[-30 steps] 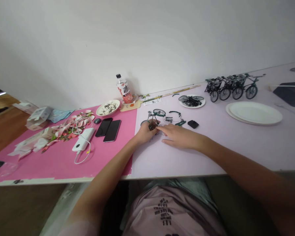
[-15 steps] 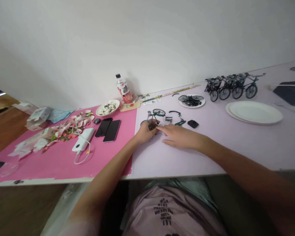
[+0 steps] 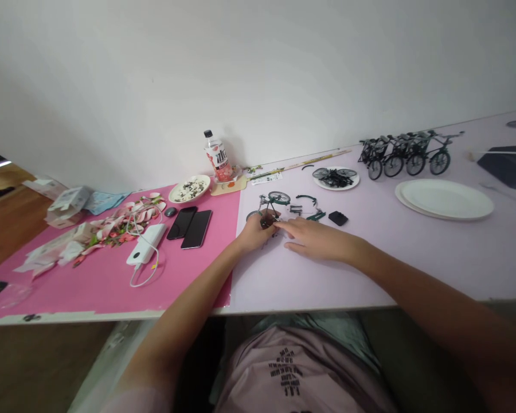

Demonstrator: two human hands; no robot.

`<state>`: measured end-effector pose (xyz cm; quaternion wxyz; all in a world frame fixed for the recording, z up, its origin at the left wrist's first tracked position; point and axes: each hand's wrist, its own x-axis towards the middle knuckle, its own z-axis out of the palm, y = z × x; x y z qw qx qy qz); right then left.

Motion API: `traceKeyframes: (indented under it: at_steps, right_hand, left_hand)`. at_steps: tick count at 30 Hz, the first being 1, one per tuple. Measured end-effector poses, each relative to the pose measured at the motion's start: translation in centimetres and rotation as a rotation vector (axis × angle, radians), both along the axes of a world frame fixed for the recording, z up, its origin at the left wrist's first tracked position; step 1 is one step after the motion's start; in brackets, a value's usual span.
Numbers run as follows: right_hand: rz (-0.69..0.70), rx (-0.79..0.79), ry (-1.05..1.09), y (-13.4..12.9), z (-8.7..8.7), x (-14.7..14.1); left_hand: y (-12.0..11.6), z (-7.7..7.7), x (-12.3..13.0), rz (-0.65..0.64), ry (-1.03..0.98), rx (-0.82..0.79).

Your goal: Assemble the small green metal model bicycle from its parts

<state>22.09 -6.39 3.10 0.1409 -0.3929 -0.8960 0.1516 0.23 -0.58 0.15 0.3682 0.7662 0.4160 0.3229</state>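
1. Compared w/ a sec. ago, almost nothing changed: L hand (image 3: pixel 254 231) and R hand (image 3: pixel 312 235) keep same pos., and small bicycle (image 3: pixel 270 209) stays w/ them.
2. For the work in hand, I judge this means one fine spot is being handled, w/o visible progress in so short a time.
3. L grip is narrow, closed on the near part of the bicycle, thumb on its dark middle.
4. R forefinger reaches to the same spot, by L thumb; if R grip pinches a tiny piece, I can't tell. Its thumb is apart, low near the surface (image 3: pixel 292 287).
5. So the bicycle is mostly beyond L grip: one wheel rises past the fingers, the other shows partly on L side. Exact tilt is not clear.
6. Just beyond R hand, on the surface: curved green part (image 3: pixel 307 199), another green part (image 3: pixel 315 217), black block (image 3: pixel 338 218), approx. in a group.
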Motion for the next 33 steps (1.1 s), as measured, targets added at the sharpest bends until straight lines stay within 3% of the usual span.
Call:
traceKeyframes:
  at_steps: [19, 33]
  right_hand:
    - [0.019, 0.034, 0.116, 1.4, -1.2, -0.1]
    - [0.016, 0.099, 0.292, 0.8, -0.3, -0.5]
  left_hand:
    - [0.5, -0.7, -0.2, -0.002, 0.010, 0.024]
    - [0.1, -0.1, 0.0, -0.019, 0.036, 0.075]
